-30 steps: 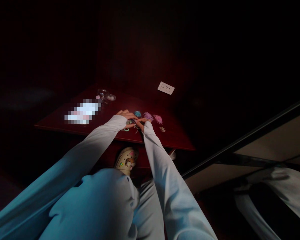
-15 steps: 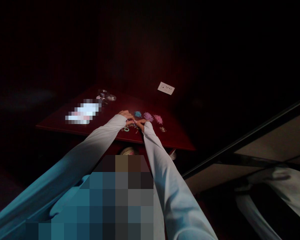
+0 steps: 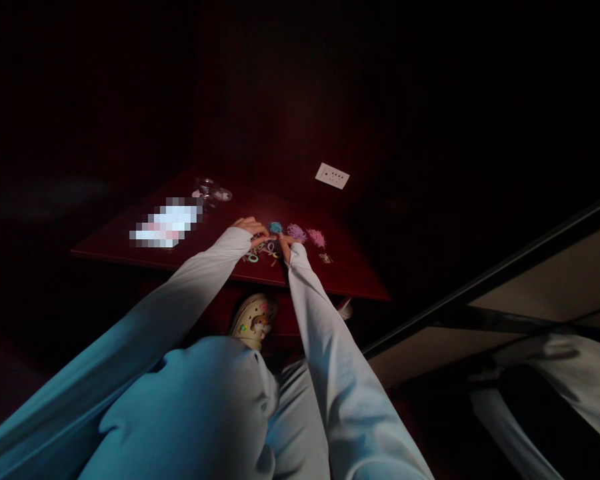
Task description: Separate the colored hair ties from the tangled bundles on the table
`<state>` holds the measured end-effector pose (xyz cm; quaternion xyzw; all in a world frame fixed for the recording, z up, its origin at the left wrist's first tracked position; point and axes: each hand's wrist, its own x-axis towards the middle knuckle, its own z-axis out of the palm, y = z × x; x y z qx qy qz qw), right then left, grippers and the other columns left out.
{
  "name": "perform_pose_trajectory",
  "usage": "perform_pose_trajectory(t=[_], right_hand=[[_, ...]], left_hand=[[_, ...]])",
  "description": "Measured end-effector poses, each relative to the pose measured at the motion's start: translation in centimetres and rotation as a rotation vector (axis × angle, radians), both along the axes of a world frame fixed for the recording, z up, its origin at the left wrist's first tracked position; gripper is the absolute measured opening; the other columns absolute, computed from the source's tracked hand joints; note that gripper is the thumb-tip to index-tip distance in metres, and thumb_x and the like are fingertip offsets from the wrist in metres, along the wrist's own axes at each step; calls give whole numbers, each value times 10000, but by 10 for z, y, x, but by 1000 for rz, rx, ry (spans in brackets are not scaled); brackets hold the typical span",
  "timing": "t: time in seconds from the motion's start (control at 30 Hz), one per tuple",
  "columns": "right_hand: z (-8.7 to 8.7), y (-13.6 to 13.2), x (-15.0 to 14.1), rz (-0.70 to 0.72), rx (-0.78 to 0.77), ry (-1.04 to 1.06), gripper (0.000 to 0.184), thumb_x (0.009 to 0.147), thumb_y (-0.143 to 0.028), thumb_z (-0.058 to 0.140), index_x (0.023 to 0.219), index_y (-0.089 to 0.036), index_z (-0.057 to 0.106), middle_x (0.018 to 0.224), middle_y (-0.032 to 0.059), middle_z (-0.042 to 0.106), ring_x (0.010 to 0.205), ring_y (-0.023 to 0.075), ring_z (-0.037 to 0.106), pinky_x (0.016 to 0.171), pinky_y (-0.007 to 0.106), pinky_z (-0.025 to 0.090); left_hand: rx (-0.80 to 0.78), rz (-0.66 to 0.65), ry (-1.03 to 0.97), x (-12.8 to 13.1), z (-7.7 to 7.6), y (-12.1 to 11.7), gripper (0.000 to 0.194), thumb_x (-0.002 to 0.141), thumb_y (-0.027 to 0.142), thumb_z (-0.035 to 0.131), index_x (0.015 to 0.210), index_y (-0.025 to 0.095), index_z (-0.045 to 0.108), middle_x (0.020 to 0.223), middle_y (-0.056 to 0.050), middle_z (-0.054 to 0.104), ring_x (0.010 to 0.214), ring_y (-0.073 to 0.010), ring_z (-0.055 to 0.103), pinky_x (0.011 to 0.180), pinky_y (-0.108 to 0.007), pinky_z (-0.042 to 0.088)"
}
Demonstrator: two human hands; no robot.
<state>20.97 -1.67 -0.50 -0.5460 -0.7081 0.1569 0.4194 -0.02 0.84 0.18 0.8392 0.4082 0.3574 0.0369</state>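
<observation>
1. Progress, as laid out: blue pile (image 3: 275, 228), purple pile (image 3: 296, 233) and pink pile (image 3: 317, 238) already separate, in a row beyond and right of the mixed heap (image 3: 261, 247). Small pale pile (image 3: 325, 258) near the pink one.
2. Left over: mixed heap of small rings and bits, ungrouped, near the table's (image 3: 200, 257) front edge. Partway, at a guess – can't count pieces from here.
3. Left hand (image 3: 251, 227) over the heap, fingers bent and close together. Right hand (image 3: 285, 247) beside it, a finger reaching toward the blue pile's near side. Can't tell whether either is clamped on a piece (too small, too dark).
4. Orientation: heap roughly longer side to side, along the front edge. Green ring (image 3: 256, 259) at its near side, apparently flat – round, so no clear long axis or pointing direction. Anything between fingertips: direction unreadable.
</observation>
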Motion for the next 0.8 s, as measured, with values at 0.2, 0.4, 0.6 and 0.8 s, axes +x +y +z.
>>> perform_pose_trajectory(t=[0.2, 0.4, 0.6, 0.8], right_hand=[[1, 1, -1, 17, -12, 43, 440, 1052, -584, 569, 1032, -261, 867, 1116, 55, 824, 1209, 255, 679, 1112, 408, 510], [4, -3, -1, 89, -44, 100, 439, 936, -673, 704, 986, -264, 856, 1005, 47, 818, 1057, 245, 717, 996, 386, 571], [9, -5, -1, 108, -60, 185, 419, 851, -659, 799, 783, -246, 802, 780, 20, 763, 939, 231, 722, 891, 351, 587], [10, -7, 0, 59, -53, 237, 442, 831, -669, 808, 728, -239, 778, 735, 15, 728, 905, 230, 713, 864, 351, 586]], left_hand=[[14, 6, -12, -1, 2, -4, 232, 985, 451, 623, 950, 295, 792, 991, -51, 808, 995, -256, 652, 904, -386, 475], [46, -14, 4, -1, -2, -2, 241, 998, 457, 624, 981, 298, 805, 988, -42, 811, 997, -248, 663, 899, -371, 480], [115, -46, 4, -1, -7, 4, 286, 1015, 501, 619, 971, 296, 814, 952, -34, 815, 936, -226, 664, 836, -339, 477], [90, -43, 7, -1, -7, 6, 232, 991, 476, 668, 990, 304, 825, 967, -25, 820, 926, -218, 668, 849, -329, 483]])
